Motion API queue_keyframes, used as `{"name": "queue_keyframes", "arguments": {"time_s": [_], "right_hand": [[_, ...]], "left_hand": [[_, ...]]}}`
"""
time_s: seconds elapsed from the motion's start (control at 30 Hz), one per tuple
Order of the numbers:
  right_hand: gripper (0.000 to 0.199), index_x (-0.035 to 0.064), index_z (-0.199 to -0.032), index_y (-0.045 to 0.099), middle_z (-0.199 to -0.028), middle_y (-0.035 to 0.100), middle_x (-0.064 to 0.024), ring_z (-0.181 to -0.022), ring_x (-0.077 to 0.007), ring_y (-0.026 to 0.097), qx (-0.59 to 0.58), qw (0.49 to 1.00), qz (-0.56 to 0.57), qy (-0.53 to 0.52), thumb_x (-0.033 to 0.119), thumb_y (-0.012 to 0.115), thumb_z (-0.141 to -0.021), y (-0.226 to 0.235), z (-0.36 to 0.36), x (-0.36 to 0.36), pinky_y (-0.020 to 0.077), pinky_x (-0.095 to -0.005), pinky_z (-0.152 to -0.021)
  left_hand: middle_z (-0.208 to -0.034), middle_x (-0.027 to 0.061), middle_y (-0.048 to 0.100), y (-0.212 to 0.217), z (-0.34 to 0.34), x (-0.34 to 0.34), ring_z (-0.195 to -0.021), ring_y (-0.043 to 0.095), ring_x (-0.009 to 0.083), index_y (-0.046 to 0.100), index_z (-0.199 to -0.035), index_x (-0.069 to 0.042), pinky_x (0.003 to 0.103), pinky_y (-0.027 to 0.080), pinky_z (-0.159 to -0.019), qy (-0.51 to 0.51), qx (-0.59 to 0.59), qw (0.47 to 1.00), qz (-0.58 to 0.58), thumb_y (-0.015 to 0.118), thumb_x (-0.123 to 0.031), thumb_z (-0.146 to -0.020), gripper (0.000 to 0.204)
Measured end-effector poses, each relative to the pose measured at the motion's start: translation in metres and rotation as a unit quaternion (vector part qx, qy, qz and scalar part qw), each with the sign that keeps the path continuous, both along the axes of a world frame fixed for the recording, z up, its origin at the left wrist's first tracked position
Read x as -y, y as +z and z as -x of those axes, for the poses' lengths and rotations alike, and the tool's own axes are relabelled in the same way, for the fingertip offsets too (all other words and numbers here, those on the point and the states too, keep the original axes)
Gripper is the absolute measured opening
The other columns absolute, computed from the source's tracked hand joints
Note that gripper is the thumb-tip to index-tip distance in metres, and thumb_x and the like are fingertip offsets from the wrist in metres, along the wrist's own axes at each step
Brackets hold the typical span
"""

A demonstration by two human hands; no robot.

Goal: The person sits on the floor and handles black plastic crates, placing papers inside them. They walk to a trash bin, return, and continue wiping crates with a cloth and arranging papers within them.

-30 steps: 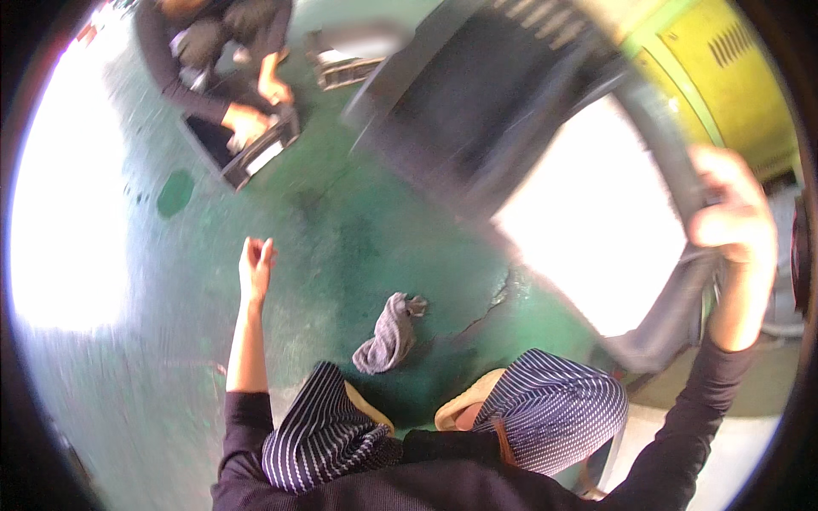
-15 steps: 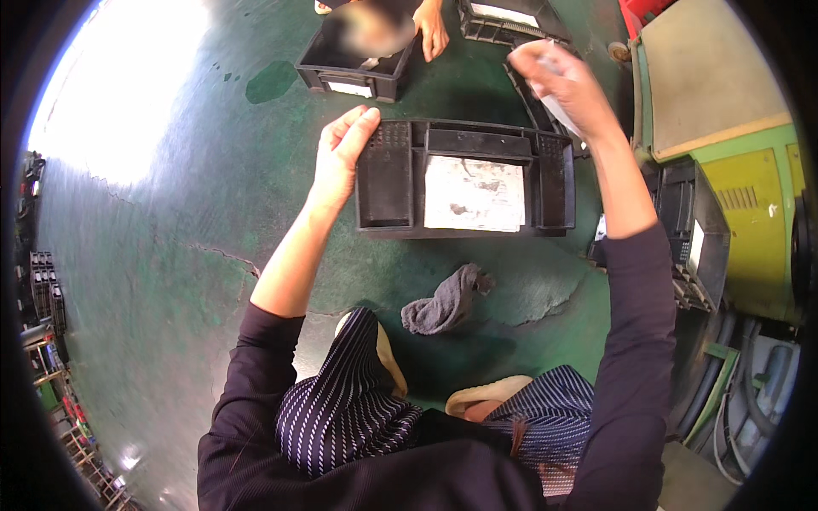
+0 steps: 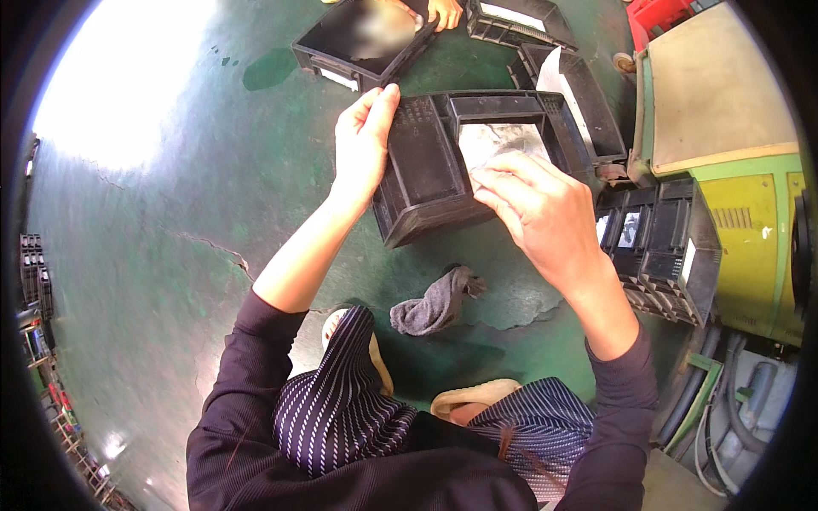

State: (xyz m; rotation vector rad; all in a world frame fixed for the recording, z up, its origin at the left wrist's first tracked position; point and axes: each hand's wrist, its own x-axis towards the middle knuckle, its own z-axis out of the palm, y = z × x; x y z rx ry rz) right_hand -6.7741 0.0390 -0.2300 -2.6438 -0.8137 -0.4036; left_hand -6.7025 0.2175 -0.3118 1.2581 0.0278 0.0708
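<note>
Black moulded plastic fills the middle of my view: a shallow rectangular black plastic tray with a window-like opening, tilted up off the green painted floor. My left hand clasps the tray's left edge, thumb on top and fingers wrapped behind the rim. My right hand lies over the tray's right part at about three o'clock from the left hand, fingers bent and pressing a pale crumpled sheet that shows through the opening; I cannot tell whether it pinches the sheet or only rests on it. At six o'clock from the tray a grey crumpled cloth lies on the floor, apart from both hands. At twelve o'clock another person's hand touches a second black tray. At three o'clock a stack of black ribbed crates stands against a green and yellow machine cabinet. Striped trouser knees sit at six o'clock
</note>
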Motion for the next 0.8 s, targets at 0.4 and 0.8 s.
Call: {"name": "queue_keyframes", "arguments": {"time_s": [0.4,0.8], "right_hand": [[0.013,0.0034,-0.082,0.065,-0.082,0.063,-0.0071,-0.073,-0.022,0.061,0.037,0.997,0.053,-0.049,0.006,0.067,-0.07,-0.006,0.002,0.004,0.0504,-0.0297,-0.063],[0.009,0.0033,-0.078,0.063,-0.078,0.062,-0.007,-0.068,-0.0228,0.06,0.02,0.996,0.027,-0.088,0.005,0.067,-0.07,-0.003,0.006,-0.008,0.0486,-0.0302,-0.06]], "left_hand": [[-0.062,-0.011,0.039,0.0,-0.003,0.013,-0.056,0.031,-0.0003,0.05,-0.067,-0.01,0.019,0.025,-0.049,0.015,0.003,1.0,-0.01,0.053,-0.023,-0.09,0.027],[-0.061,-0.0103,0.04,-0.002,-0.005,0.011,-0.057,0.032,0.0003,0.05,-0.066,-0.009,0.019,0.027,-0.05,0.016,0.008,1.0,-0.02,0.054,-0.023,-0.089,0.027]]}}
